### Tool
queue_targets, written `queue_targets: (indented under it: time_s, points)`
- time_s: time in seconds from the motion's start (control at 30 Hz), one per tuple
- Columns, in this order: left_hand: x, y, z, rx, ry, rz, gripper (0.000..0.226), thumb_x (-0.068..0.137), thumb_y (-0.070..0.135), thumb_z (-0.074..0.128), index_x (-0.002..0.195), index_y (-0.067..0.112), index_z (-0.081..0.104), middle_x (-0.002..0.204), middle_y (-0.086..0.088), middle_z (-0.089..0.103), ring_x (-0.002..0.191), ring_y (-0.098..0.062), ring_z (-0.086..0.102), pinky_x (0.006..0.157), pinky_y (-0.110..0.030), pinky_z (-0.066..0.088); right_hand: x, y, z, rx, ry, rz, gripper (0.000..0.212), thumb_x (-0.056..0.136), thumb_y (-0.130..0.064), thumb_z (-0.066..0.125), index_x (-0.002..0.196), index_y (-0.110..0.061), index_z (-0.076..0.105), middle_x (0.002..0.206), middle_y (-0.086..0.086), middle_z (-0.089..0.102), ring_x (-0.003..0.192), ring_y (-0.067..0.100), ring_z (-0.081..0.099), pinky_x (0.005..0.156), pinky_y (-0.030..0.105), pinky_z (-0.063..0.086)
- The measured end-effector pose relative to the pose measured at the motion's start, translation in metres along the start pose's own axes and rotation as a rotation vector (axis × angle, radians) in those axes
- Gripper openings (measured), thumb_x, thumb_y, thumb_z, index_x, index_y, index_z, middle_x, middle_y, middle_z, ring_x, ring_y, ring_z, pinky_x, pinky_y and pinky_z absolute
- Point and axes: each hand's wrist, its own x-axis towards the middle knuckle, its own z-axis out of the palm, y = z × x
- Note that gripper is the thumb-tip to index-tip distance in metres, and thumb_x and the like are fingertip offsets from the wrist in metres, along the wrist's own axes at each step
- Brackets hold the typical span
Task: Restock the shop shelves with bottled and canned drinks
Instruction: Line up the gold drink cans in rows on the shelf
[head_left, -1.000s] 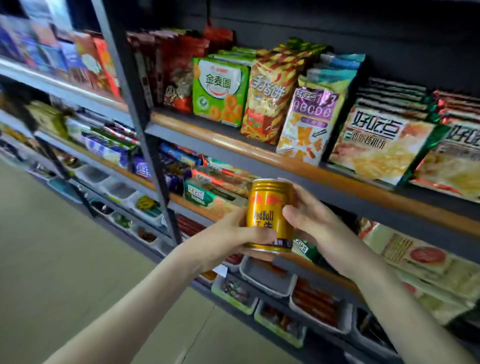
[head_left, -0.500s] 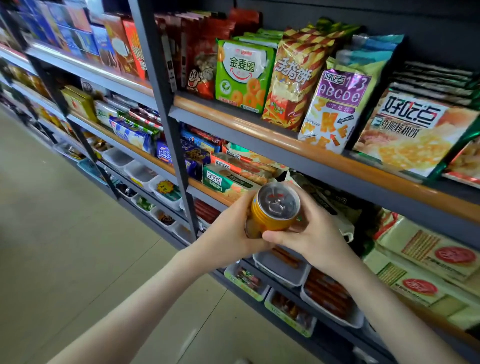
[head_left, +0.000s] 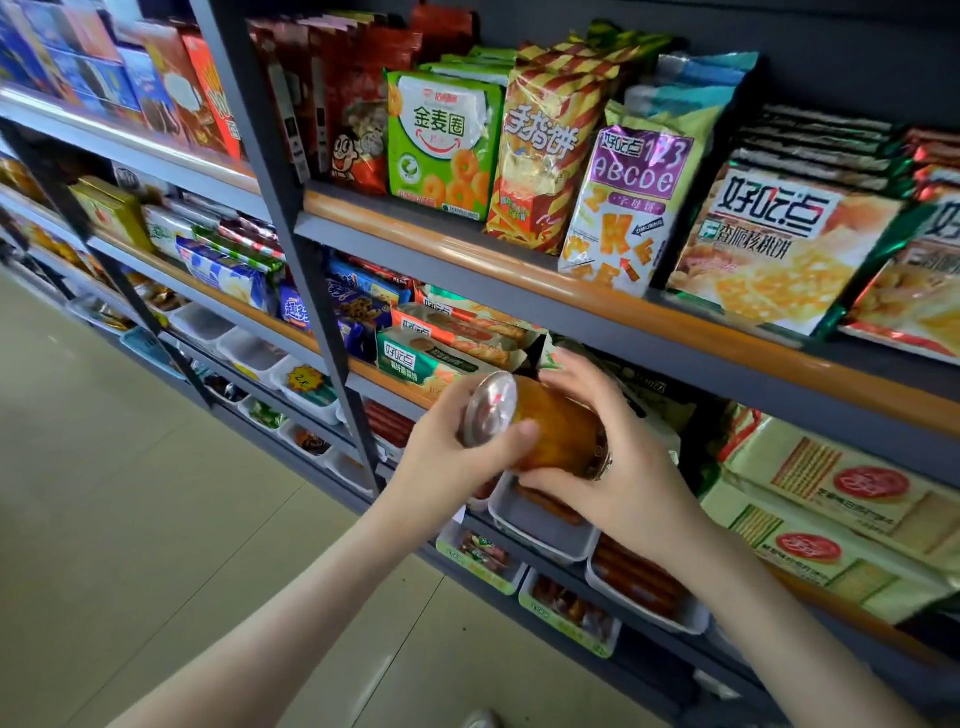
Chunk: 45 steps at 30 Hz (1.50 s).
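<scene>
Gold can (head_left: 556, 431) tipped sideways, in mid-air before the snack shelves (head_left: 519, 273).
Left hand (head_left: 457, 452) curls round its lid end, right hand (head_left: 623, 467) round the base; smooth, stiff metal (likely full, weighty), safest gripped around the wall.

A single wide-angle view from the person's head looks forward and down, close to the shelves (head_left: 467, 260) and facing them obliquely. Their front edges slant from upper left to lower right, with the floor (head_left: 130, 519) at lower left.
</scene>
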Motion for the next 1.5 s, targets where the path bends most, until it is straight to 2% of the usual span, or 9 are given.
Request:
queue_targets:
  time_s: [0.17, 0.33, 0.47, 0.6, 0.7, 0.93, 1.3, 1.37, 1.5]
  points:
    - [0.012, -0.018, -0.003, -0.482, 0.000, -0.213, 0.037, 0.082, 0.040, 0.065, 0.110, 0.018, 0.056, 0.099, -0.010, 0.074, 0.094, -0.031, 0.070, 0.077, -0.041, 0.060, -0.007, 0.013, -0.009, 0.243, -0.048, 0.150, 0.078, 0.066, -0.043, 0.083, 0.132, -0.041, 0.042, 0.125, -0.031, 0.053, 0.118, -0.007, 0.051, 0.091, 0.008, 0.043]
    - [0.014, -0.025, 0.005, -0.751, -0.001, -0.416, 0.063, 0.080, 0.046, 0.055, 0.131, 0.008, 0.049, 0.116, -0.023, 0.065, 0.096, -0.033, 0.067, 0.082, -0.040, 0.057, -0.008, 0.014, 0.011, 0.227, 0.081, 0.110, 0.066, 0.069, -0.044, 0.076, 0.127, -0.028, 0.048, 0.120, -0.020, 0.055, 0.114, 0.007, 0.058, 0.088, 0.025, 0.053]
    - [0.018, -0.026, 0.006, -0.762, -0.011, -0.491, 0.065, 0.080, 0.044, 0.059, 0.123, -0.004, 0.057, 0.115, -0.021, 0.066, 0.092, -0.028, 0.067, 0.088, -0.037, 0.052, -0.007, 0.017, 0.017, 0.025, 0.139, -0.017, 0.072, 0.069, -0.026, 0.082, 0.132, -0.016, 0.047, 0.128, -0.008, 0.052, 0.120, -0.008, 0.046, 0.095, 0.009, 0.039]
    - [0.022, -0.024, 0.003, -0.769, -0.077, -0.478, 0.053, 0.087, 0.047, 0.051, 0.089, 0.000, 0.075, 0.095, -0.018, 0.071, 0.080, -0.027, 0.071, 0.077, -0.039, 0.057, -0.005, 0.019, 0.019, -0.074, -0.009, -0.146, 0.077, 0.074, -0.016, 0.081, 0.139, -0.022, 0.038, 0.136, -0.015, 0.038, 0.132, -0.004, 0.035, 0.104, 0.009, 0.031]
    - [0.024, -0.018, -0.004, -0.656, -0.116, -0.468, 0.042, 0.082, 0.042, 0.057, 0.099, 0.005, 0.065, 0.086, -0.015, 0.072, 0.072, -0.027, 0.071, 0.065, -0.037, 0.060, -0.001, 0.020, 0.010, -0.060, -0.207, -0.125, 0.079, 0.079, -0.025, 0.079, 0.141, -0.038, 0.032, 0.140, -0.032, 0.021, 0.136, -0.005, 0.025, 0.104, 0.005, 0.027]
    - [0.051, 0.025, -0.016, -0.179, -0.115, -0.127, 0.070, 0.063, 0.028, 0.077, 0.126, 0.021, 0.048, 0.119, -0.011, 0.065, 0.101, -0.027, 0.068, 0.078, -0.039, 0.058, 0.025, -0.001, -0.033, -0.009, -0.147, -0.063, 0.061, 0.083, -0.051, 0.067, 0.132, -0.059, 0.031, 0.138, -0.031, 0.034, 0.130, -0.008, 0.036, 0.104, 0.013, 0.036]
    - [0.088, 0.164, 0.033, 0.163, -0.198, 0.447, 0.070, 0.061, 0.040, 0.088, 0.119, 0.028, 0.050, 0.108, 0.004, 0.067, 0.097, -0.009, 0.068, 0.080, -0.028, 0.057, 0.068, -0.072, -0.121, -0.127, 0.167, -0.107, 0.102, 0.068, -0.058, 0.069, 0.150, -0.036, 0.013, 0.152, -0.012, 0.031, 0.132, -0.002, 0.036, 0.104, 0.020, 0.042]
    - [0.094, 0.187, 0.040, 0.187, -0.244, 0.531, 0.068, 0.055, 0.045, 0.080, 0.114, 0.029, 0.051, 0.105, 0.005, 0.068, 0.098, -0.012, 0.068, 0.082, -0.032, 0.056, 0.071, -0.084, -0.143, -0.152, 0.218, -0.118, 0.096, 0.076, -0.051, 0.069, 0.150, -0.039, 0.010, 0.152, -0.015, 0.028, 0.131, -0.007, 0.032, 0.101, 0.005, 0.033]
    - [0.107, 0.230, 0.056, 0.189, -0.447, 0.620, 0.065, 0.055, 0.042, 0.081, 0.107, 0.029, 0.044, 0.092, 0.011, 0.065, 0.086, -0.012, 0.066, 0.069, -0.028, 0.054, 0.078, -0.109, -0.195, -0.143, 0.259, -0.105, 0.085, 0.068, -0.059, 0.069, 0.140, -0.051, 0.025, 0.137, -0.023, 0.037, 0.124, -0.008, 0.040, 0.099, 0.019, 0.037]
